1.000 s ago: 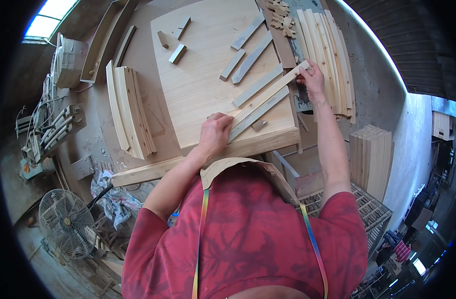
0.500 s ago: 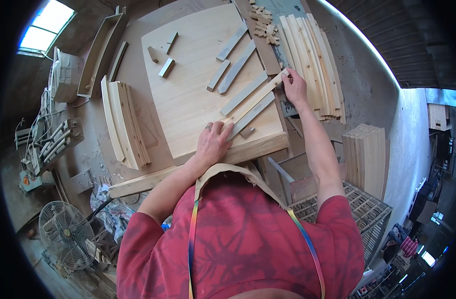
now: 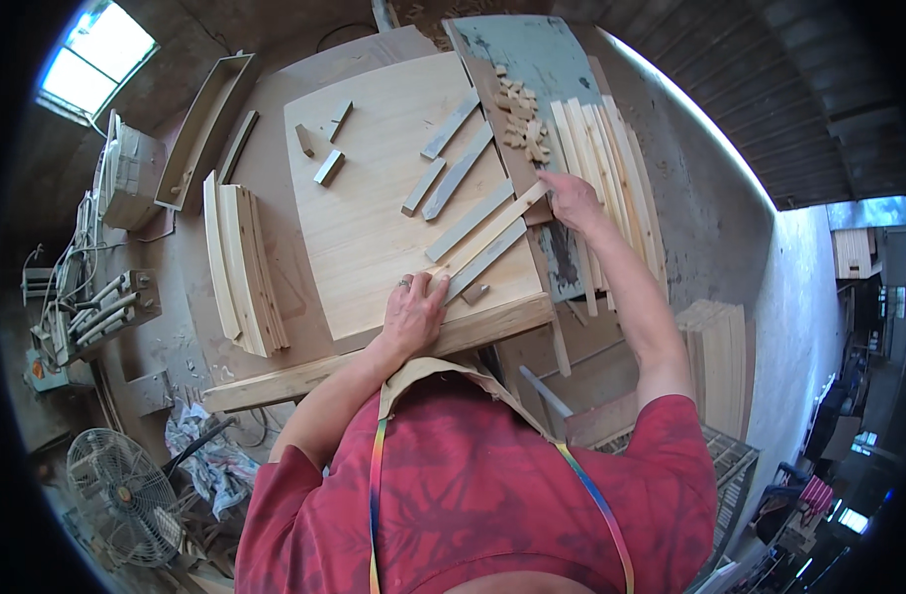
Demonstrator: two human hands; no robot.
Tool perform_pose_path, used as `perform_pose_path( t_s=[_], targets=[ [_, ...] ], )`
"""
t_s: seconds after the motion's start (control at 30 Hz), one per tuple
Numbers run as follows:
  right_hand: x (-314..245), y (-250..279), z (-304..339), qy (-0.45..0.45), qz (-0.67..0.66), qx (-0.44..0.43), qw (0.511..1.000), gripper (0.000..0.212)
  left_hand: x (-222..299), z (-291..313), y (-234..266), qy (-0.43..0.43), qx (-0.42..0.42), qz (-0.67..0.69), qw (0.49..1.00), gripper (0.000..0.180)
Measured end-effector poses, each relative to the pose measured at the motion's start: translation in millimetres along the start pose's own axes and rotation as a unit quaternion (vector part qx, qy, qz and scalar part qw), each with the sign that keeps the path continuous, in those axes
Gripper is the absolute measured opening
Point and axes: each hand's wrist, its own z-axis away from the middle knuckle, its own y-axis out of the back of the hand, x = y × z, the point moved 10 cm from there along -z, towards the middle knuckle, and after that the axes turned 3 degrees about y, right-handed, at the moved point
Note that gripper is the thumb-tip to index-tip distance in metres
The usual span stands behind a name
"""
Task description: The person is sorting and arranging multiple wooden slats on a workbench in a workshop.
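Observation:
A narrow pale wooden strip (image 3: 499, 225) lies slantwise on a broad wooden panel (image 3: 374, 238), between two grey bars, an upper one (image 3: 470, 220) and a lower one (image 3: 490, 259). My left hand (image 3: 413, 315) rests at the strip's near end, fingers bent down onto it. At the far end, my right hand (image 3: 574, 205) grips the strip, index finger reaching along its tip; the thumb is mostly hidden. A small wooden block (image 3: 476, 293) sits beside the lower bar. Farther up the panel lie more grey bars (image 3: 460, 170) and several short pieces, one of them a shiny block (image 3: 329, 167).
Stacked wooden strips stand left (image 3: 243, 267) and right (image 3: 616, 188) of the panel. Small wood offcuts (image 3: 520, 114) are heaped past its right edge. A thick wooden beam (image 3: 374, 354) runs along the near edge. A fan (image 3: 124, 495) stands at lower left.
The whole view has shifted, showing more of the far right table. My right index finger now stretches along the strip's tip. My left hand stays at the near end.

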Motion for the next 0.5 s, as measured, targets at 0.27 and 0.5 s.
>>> perform_pose_path(
  t_s=[0.27,0.5],
  targets=[
    [-11,-18,-10,0.082,0.149,-0.125,0.978,0.023,0,14,-9,0.008,0.025,-0.015,1.0,0.059],
    [-20,-25,-10,0.092,0.15,-0.094,0.98,0.016,-10,25,-15,0.028,0.043,-0.026,0.998,0.056]
  ],
)
